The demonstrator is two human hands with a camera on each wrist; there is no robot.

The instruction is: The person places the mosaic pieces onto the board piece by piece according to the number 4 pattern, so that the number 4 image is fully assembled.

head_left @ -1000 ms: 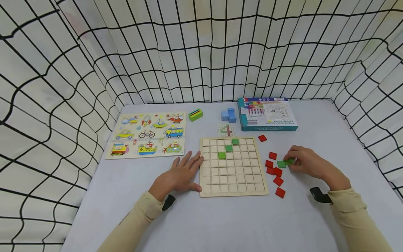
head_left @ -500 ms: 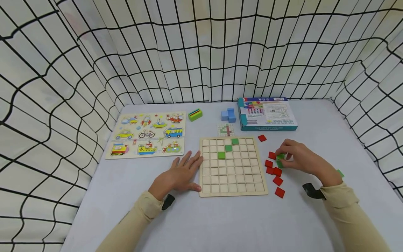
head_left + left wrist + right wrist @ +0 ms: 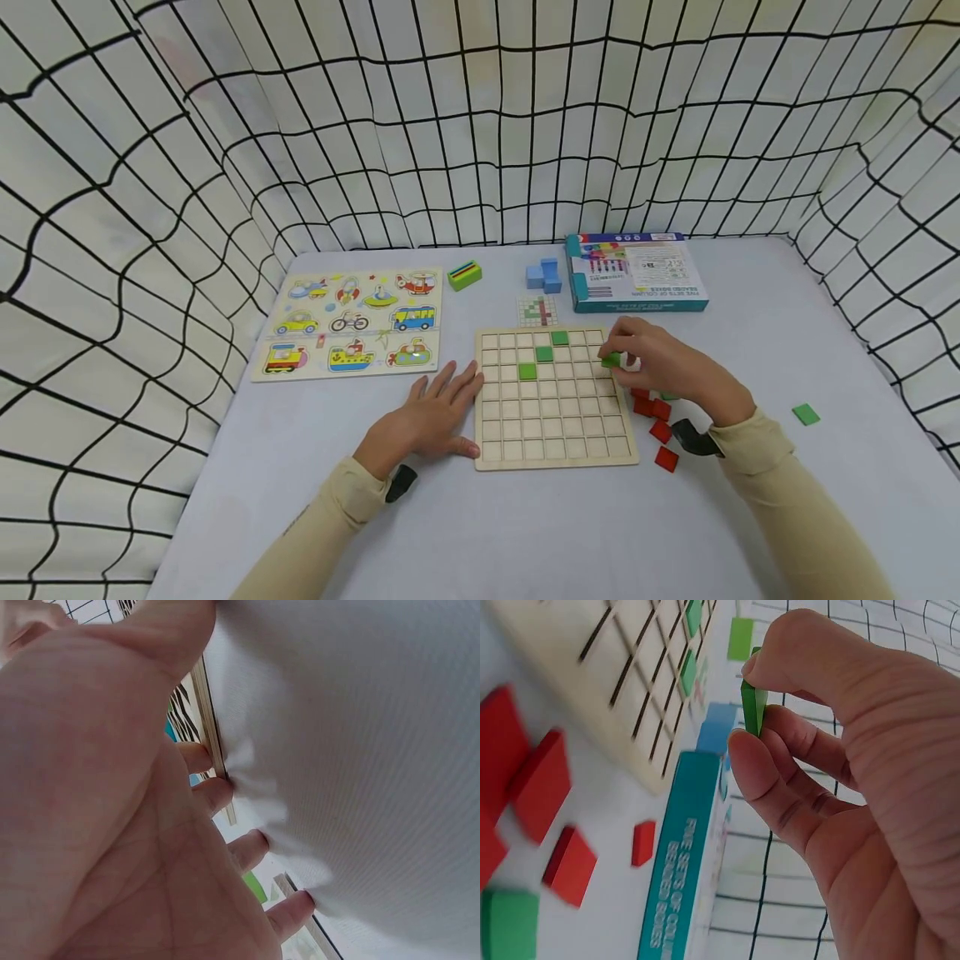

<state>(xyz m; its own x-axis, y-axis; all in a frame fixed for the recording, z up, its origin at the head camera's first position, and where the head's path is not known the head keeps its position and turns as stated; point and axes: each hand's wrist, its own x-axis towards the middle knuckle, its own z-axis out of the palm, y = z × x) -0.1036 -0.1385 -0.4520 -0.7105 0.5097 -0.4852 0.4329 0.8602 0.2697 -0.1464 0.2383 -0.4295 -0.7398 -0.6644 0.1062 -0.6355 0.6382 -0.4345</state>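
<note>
A square wooden grid board (image 3: 577,421) lies flat on the white table with a diagonal of green tiles (image 3: 544,354) in its upper part. My left hand (image 3: 423,417) rests at the board's left edge, fingers spread, fingertips touching that edge. Over the board's upper right edge, my right hand (image 3: 667,367) pinches a green tile (image 3: 754,701) between thumb and fingers; the right wrist view shows it held off the board. Beneath and beside that hand lie several red tiles (image 3: 661,431), and a green tile (image 3: 510,922) shows near them.
One green tile (image 3: 806,414) lies apart at the right. Behind the board are a small pattern card (image 3: 537,311), blue blocks (image 3: 545,276), a green striped block (image 3: 465,275) and a teal box (image 3: 639,275). A picture puzzle board (image 3: 348,323) lies left. Black netting (image 3: 487,125) surrounds the table.
My right hand has moved left from the loose tiles to the board's right edge, carrying a green tile. Another green tile came into view at the right. My left hand stays put.
</note>
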